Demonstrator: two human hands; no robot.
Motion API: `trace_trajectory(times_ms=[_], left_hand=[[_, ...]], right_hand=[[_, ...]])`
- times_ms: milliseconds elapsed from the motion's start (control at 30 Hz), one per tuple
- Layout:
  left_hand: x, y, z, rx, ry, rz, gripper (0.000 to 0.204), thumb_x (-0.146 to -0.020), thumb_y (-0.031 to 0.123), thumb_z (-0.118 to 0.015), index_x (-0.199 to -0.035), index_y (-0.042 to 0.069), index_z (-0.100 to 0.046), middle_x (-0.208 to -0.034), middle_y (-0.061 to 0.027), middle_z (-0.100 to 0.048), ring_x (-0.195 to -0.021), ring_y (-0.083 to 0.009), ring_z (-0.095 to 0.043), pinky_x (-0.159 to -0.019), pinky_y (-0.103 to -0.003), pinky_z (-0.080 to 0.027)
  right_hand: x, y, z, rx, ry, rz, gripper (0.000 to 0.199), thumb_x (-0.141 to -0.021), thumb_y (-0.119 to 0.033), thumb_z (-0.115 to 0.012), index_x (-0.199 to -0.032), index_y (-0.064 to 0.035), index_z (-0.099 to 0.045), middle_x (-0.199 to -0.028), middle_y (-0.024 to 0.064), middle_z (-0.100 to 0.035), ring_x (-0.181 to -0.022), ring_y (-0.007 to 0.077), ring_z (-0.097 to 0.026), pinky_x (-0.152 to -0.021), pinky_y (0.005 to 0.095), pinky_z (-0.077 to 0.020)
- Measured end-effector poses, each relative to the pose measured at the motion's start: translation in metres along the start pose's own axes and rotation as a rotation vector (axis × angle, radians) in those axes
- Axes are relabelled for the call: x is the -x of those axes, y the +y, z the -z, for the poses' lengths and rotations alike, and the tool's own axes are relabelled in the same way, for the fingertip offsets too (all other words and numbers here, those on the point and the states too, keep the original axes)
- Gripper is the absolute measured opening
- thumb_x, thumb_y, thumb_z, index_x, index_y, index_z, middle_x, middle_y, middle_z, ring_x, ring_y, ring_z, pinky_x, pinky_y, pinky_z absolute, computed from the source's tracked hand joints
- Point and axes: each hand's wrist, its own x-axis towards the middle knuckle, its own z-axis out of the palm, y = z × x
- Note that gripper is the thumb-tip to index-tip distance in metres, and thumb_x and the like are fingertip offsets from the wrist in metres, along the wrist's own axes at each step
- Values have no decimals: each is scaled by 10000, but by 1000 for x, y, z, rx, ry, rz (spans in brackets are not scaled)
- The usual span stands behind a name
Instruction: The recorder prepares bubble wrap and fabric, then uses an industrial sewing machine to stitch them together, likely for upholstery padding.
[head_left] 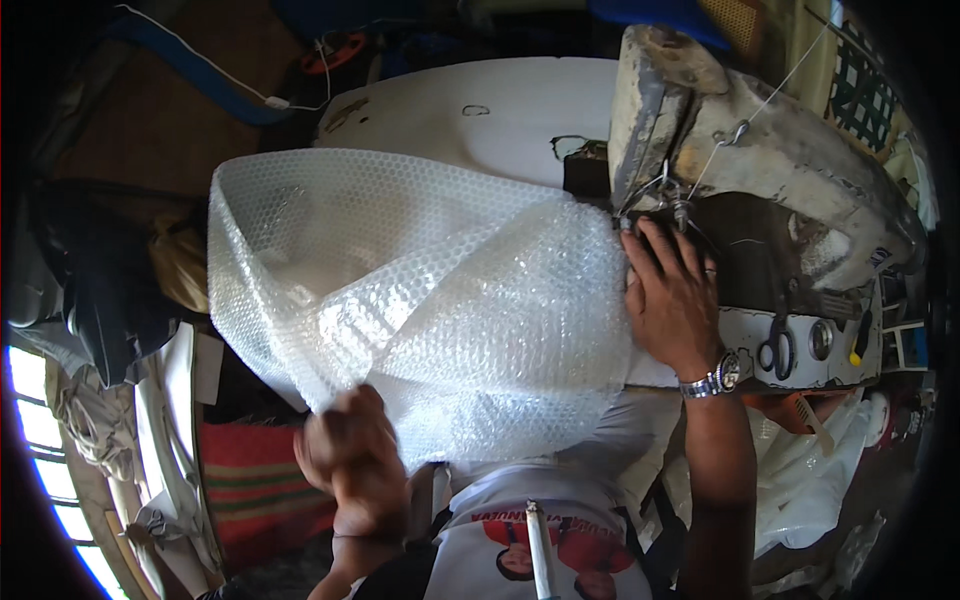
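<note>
A large sheet of clear bubble wrap [490, 330] lies folded over the white table of a sewing machine [790, 140] and hangs down at its near side. My left hand [350, 450], blurred by motion, is closed on the lower left corner of the bubble wrap, bunching it. My right hand [675, 290], with a metal watch [712, 377] on its wrist, lies palm down with fingers stretched out at the sheet's right edge. Its fingertips are close to the machine's needle and presser foot [680, 212], and hide part of that spot.
Scissors [776, 335] and a yellow-handled tool [860, 340] lie on the table right of my right hand. A thread [790, 80] runs down to the needle. A red striped cloth [260, 490] is at lower left. Plastic sheeting [810, 480] hangs at lower right.
</note>
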Motion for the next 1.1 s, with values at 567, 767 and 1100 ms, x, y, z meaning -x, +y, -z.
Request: trace_trajectory(times_ms=[567,767,1100], left_hand=[[41,64,-145,1249,-285,172,745,-970,517,-607,-1460,2,-383,-1236,-313,-618,-896,-353,-689,-671,-460,-552],[36,63,-161,1465,-152,304,745,-972,467,-635,-1441,-61,-396,-1233,-316,-615,-907,-334,-695,-629,-413,-569],[52,43,-150,1538,-445,538,945,-943,597,-600,-1538,-56,-265,-1371,-343,-512,-1027,-328,-680,-631,-381,-605]], right_hand=[[14,16,-9,-2,26,-6,426,-904,-263,-613,-1316,-162,-647,-1455,60,-522,-1333,287,-445,-1075,531,-346],[12,17,-11,2,26,-10,420,-905,-254,-613,-1312,-162,-653,-1429,60,-545,-1322,285,-456,-1079,525,-344],[15,19,-7,-15,18,3,427,-903,-251,-617,-1317,-157,-652,-1430,59,-546,-1329,286,-445,-1075,520,-344]])
